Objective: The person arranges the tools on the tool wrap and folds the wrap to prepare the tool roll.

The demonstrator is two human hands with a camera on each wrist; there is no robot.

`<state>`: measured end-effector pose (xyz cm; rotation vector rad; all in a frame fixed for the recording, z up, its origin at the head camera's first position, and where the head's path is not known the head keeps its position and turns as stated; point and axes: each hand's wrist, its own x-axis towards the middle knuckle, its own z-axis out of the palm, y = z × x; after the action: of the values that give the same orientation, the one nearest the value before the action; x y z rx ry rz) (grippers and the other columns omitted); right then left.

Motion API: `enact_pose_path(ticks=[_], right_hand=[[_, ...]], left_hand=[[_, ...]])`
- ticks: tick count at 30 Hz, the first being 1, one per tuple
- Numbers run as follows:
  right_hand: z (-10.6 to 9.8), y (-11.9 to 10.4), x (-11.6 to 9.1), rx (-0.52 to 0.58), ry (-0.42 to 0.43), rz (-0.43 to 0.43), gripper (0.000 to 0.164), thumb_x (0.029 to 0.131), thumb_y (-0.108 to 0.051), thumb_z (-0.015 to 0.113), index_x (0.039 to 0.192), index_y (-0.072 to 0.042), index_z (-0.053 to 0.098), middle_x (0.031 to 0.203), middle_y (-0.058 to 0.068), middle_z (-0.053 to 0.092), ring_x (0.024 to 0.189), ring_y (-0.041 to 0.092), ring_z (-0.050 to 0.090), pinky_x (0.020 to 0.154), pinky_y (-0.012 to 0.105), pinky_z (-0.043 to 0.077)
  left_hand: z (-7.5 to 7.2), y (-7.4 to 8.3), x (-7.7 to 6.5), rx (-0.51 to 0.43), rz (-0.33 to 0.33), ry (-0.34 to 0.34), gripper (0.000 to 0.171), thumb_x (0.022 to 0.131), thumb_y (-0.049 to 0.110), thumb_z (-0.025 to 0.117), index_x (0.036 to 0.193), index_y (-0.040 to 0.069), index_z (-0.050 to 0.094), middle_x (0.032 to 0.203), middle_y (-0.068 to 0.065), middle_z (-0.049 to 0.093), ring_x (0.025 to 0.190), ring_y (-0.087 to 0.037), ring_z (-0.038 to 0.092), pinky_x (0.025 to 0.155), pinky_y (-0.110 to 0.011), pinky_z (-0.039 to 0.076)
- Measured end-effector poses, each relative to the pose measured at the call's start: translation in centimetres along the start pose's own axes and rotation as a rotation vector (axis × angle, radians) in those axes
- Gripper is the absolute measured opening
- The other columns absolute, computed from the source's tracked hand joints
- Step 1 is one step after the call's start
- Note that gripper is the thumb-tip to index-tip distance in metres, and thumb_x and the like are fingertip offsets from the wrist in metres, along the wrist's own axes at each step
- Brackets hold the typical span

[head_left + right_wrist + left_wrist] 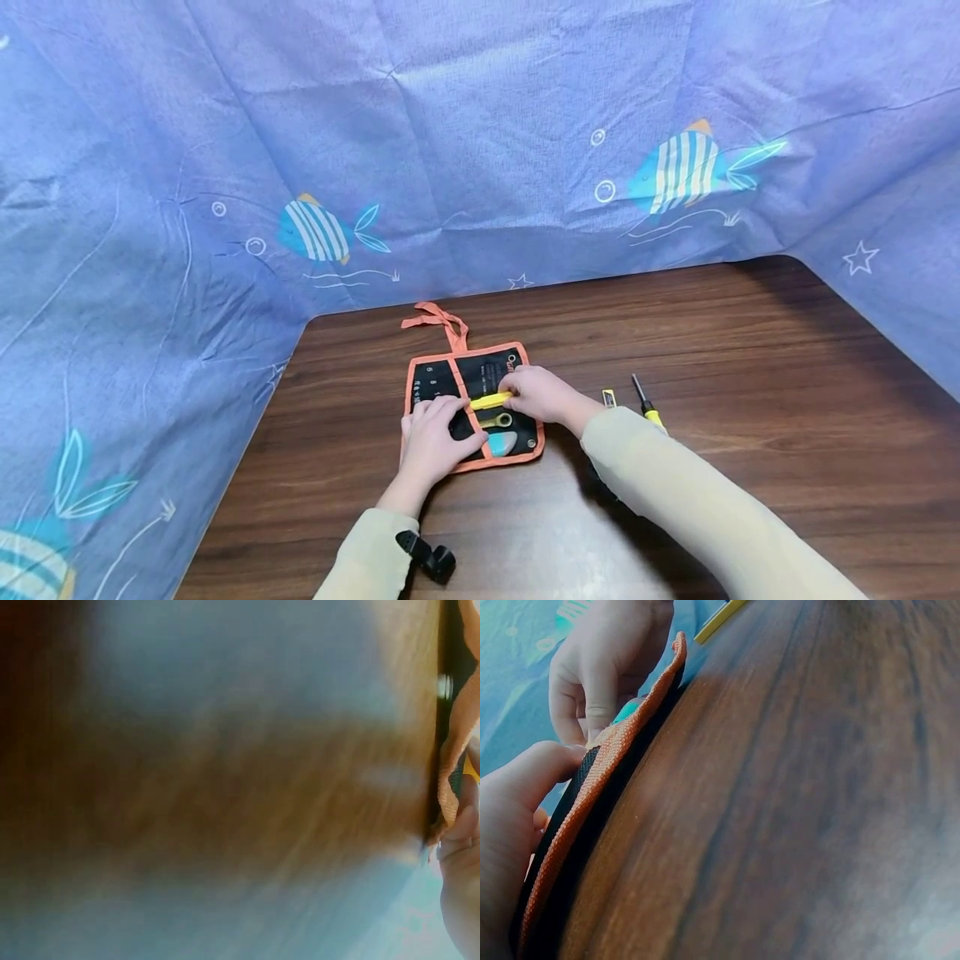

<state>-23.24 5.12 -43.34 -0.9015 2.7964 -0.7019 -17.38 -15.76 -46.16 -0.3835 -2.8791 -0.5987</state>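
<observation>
Yellow tool [491, 401] in right grip [542, 393], over pouch [480, 373].

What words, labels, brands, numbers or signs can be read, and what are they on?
"8": black tool pouch, left panel.
Probably "6": above the 8.
Other figures and small white print on the pouch: too small to read.
Red lettering, upper right of the pouch: unreadable.
Yellow-edged item: markings too small.

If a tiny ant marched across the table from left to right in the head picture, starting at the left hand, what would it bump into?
Left hand → yellow thing → right hand → small yellow-and-black thing → black-and-yellow tool with a metal shaft.
</observation>
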Motion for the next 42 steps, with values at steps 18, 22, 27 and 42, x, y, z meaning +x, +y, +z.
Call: enact_pose_path(ticks=[18, 22, 27, 42], right_hand=[[0.5, -0.8, 0.5, 0.050, -0.005, 0.063, 0.011, 0.087, -0.017, 0.066, 0.097, -0.011, 0.068, 0.085, -0.004, 0.061, 0.075, 0.008, 0.053, 0.075, 0.031, 0.046], [0.4, -0.5, 0.4, 0.067, -0.010, 0.075, 0.010, 0.088, -0.017, 0.066, 0.095, -0.010, 0.068, 0.084, -0.004, 0.062, 0.075, 0.010, 0.055, 0.075, 0.032, 0.047], [0.4, -0.6, 0.5, 0.040, -0.008, 0.061, 0.009, 0.088, -0.015, 0.065, 0.094, -0.010, 0.069, 0.086, -0.002, 0.065, 0.092, 0.017, 0.061, 0.088, 0.037, 0.045], [1.0, -1.6, 1.5, 0.016, -0.039, 0.066, 0.011, 0.089, -0.020, 0.064, 0.093, -0.010, 0.067, 0.081, -0.003, 0.060, 0.072, 0.010, 0.053, 0.071, 0.030, 0.046]], left_hand=[[0.1, -0.1, 0.0, -0.006, -0.018, 0.010, 0.058, 0.074, 0.060, 0.066, 0.119, 0.023, 0.062, 0.121, 0.004, 0.056, 0.104, -0.022, 0.043, 0.084, -0.044, 0.031], [0.0, -0.2, 0.0, -0.054, -0.045, 0.002, 0.060, 0.074, 0.059, 0.067, 0.119, 0.020, 0.062, 0.122, 0.000, 0.055, 0.108, -0.023, 0.043, 0.090, -0.045, 0.035], [-0.1, -0.2, 0.2, -0.082, -0.031, -0.009, 0.061, 0.075, 0.057, 0.068, 0.121, 0.016, 0.062, 0.121, -0.003, 0.055, 0.109, -0.024, 0.045, 0.092, -0.045, 0.038], [-0.2, -0.4, 0.4, -0.082, 0.044, -0.015, 0.057, 0.076, 0.051, 0.070, 0.120, 0.015, 0.064, 0.118, 0.000, 0.057, 0.103, -0.022, 0.047, 0.090, -0.044, 0.037]])
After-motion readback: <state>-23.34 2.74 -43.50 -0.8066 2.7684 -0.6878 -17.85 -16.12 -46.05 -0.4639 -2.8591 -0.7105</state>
